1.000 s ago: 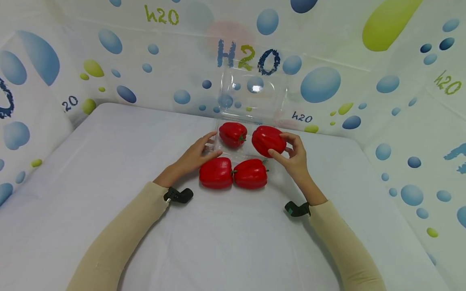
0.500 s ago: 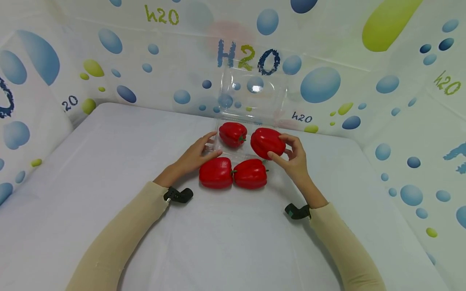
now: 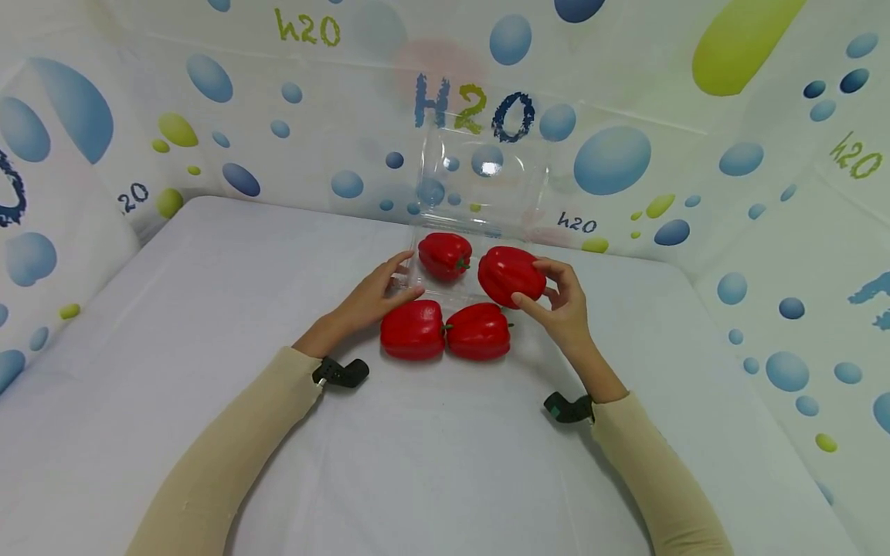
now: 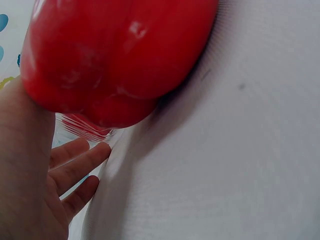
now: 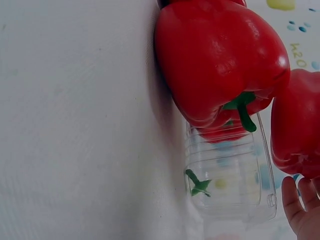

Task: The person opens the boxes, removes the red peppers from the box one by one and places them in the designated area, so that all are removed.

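Observation:
In the head view a red bell pepper (image 3: 511, 275) is held by my right hand (image 3: 566, 309), thumb in front and fingers on its far right side. It is over the right part of a clear plastic container (image 3: 445, 293); I cannot tell whether it touches the bottom. Another red pepper (image 3: 443, 256) lies in the container's left part. My left hand (image 3: 368, 303) is at the container's left end, thumb and fingers spread and fairly straight. Just in front of the container, two more peppers, left (image 3: 412, 330) and right (image 3: 478, 332), lie side by side on the white cloth.
The container's clear lid (image 3: 480, 174) stands raised at the back against the patterned backdrop (image 3: 334, 116). In the right wrist view a green stem piece (image 5: 199, 185) shows at the container's near wall. White cloth (image 3: 445, 463) covers the table.
My right hand has moved the held pepper slightly down the view, toward the container's front edge. The left hand and the other peppers have stayed put.

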Action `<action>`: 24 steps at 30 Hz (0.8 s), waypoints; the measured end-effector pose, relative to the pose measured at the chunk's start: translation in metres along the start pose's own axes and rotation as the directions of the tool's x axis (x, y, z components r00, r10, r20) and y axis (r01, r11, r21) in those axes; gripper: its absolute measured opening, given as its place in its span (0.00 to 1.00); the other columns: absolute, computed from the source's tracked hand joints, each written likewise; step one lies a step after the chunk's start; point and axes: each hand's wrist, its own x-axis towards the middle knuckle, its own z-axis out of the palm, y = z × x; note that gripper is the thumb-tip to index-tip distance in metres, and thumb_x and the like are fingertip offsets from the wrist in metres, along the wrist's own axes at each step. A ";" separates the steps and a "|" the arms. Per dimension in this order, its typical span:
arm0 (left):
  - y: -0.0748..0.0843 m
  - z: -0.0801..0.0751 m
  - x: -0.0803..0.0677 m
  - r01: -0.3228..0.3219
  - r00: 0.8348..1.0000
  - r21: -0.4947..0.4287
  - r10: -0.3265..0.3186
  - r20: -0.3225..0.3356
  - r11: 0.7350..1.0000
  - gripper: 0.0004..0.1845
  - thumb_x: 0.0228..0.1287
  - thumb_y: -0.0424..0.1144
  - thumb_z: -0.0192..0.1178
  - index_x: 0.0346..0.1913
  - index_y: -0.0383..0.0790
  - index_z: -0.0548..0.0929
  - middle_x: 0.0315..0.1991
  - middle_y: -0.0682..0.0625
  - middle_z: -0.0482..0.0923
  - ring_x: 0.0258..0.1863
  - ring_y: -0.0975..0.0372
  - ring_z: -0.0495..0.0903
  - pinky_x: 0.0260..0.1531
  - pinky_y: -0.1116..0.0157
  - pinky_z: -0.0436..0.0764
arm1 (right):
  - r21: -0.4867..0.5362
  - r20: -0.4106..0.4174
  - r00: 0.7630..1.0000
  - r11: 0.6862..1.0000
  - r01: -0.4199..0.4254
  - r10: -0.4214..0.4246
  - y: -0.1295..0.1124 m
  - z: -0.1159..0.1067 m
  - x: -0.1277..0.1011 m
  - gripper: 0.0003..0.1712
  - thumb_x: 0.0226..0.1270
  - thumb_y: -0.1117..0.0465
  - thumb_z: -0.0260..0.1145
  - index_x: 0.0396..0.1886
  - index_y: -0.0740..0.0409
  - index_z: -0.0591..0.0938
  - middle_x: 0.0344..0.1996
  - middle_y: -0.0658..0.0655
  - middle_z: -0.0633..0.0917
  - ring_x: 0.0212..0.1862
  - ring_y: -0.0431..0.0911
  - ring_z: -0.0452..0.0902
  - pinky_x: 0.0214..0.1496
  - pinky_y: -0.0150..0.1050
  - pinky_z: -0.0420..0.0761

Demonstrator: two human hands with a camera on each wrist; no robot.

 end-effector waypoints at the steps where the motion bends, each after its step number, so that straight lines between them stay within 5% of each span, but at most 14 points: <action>1: 0.000 0.000 0.000 0.000 1.000 0.001 0.000 -0.001 1.000 0.41 0.66 0.50 0.60 0.77 0.51 0.53 0.68 0.39 0.64 0.64 0.45 0.69 0.60 0.46 0.74 | 0.002 0.001 1.000 1.000 -0.001 0.001 0.000 0.000 0.000 0.31 0.57 0.78 0.67 0.60 0.76 0.67 0.60 0.66 0.71 0.57 0.41 0.70 0.55 0.29 0.78; 17: 0.002 0.000 0.000 0.006 1.000 0.013 -0.006 0.000 1.000 0.41 0.66 0.50 0.60 0.77 0.51 0.52 0.67 0.39 0.65 0.64 0.44 0.69 0.60 0.46 0.74 | 0.064 0.010 0.999 0.997 0.047 -0.047 0.010 0.000 -0.002 0.32 0.54 0.81 0.67 0.59 0.74 0.68 0.60 0.58 0.73 0.59 0.45 0.69 0.55 0.29 0.78; 24: 0.001 0.000 0.000 0.003 1.000 0.009 -0.003 -0.003 1.000 0.41 0.66 0.50 0.61 0.77 0.50 0.53 0.67 0.39 0.65 0.63 0.44 0.70 0.59 0.46 0.74 | 0.061 0.015 0.997 0.995 0.078 -0.079 0.016 0.001 -0.003 0.33 0.52 0.80 0.69 0.59 0.73 0.69 0.62 0.62 0.73 0.61 0.48 0.69 0.55 0.30 0.78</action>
